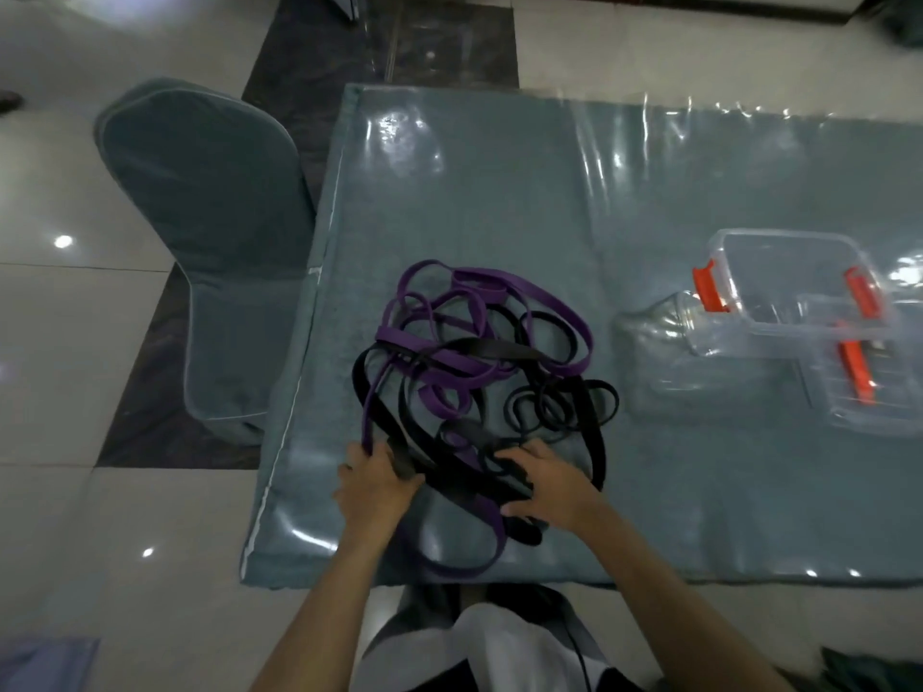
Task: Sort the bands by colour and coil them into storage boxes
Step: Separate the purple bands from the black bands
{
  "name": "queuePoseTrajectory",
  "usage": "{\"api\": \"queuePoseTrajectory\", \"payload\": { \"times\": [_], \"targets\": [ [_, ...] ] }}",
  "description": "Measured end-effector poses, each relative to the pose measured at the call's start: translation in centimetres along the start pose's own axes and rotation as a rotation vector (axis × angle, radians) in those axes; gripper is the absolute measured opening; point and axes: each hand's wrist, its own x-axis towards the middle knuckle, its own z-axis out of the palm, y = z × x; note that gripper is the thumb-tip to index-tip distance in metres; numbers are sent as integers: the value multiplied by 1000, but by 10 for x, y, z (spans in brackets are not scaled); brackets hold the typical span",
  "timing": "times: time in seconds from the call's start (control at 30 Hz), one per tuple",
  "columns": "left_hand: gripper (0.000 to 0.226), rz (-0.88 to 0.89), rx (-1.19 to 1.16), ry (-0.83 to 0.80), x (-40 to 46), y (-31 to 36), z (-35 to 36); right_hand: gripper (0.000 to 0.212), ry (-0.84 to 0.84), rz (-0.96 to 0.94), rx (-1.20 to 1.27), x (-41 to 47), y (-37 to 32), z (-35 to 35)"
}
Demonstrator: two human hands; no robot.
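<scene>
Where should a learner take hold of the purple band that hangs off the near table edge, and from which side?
Take the purple band at its free loop over the table's near edge, coming from the near side between the hands. Probably easiest there: that stretch lies clear of the black bands, while farther in the two colours are tangled.

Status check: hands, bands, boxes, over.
Both hands in the tangle: left hand and right hand each gripping black bands. Purple bands still knotted in. Boxes hold no bands.
</scene>
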Motion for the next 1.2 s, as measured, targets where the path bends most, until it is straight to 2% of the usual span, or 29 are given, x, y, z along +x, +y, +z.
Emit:
{"api": "queuePoseTrajectory", "payload": {
  "times": [0.13,0.23,0.37,0.43,0.53,0.6,0.63,0.7,0.77,0.83,0.9,0.97,1.03,1.1,1.2],
  "targets": [
    [59,59,-28,101,-9,-19,11,42,170,43,-24,6,5,3],
    [42,102,-232,101,0,-38,6,24,379,134,108,1,14,-2],
    [41,153,-366,114,20,-52,-16,23,548,235,318,-8,22,-4],
    [41,154,-486,192,29,-57,-31,22,556,243,303,-10,23,0],
    [47,165,-645,280,42,-64,-55,20,365,298,189,-9,20,5],
    [58,135,-826,238,45,-66,-72,19,264,277,72,-7,14,11],
    [63,82,-945,198,46,-65,-77,17,304,238,2,-6,9,14],
    [64,-54,-1175,124,46,-61,-85,17,523,75,-71,-3,-4,22],
    [46,-166,-1356,28,44,-50,-87,18,652,-172,-28,0,-26,29],
    [20,-204,-1492,-110,38,-33,-84,37,527,-300,74,4,-51,32],
    [10,-213,-1583,-247,30,-13,-71,57,324,-289,170,9,-79,36],
    [12,-215,-1584,-346,22,5,-55,62,228,-314,248,15,-96,46],
    [21,-197,-1527,-416,20,14,-41,50,241,-314,301,20,-101,55],
    [25,-163,-1377,-452,25,15,-34,42,308,-237,385,21,-95,54],
    [33,-62,-945,-272,39,8,-27,44,484,-130,457,14,-71,42]
  ]
}}
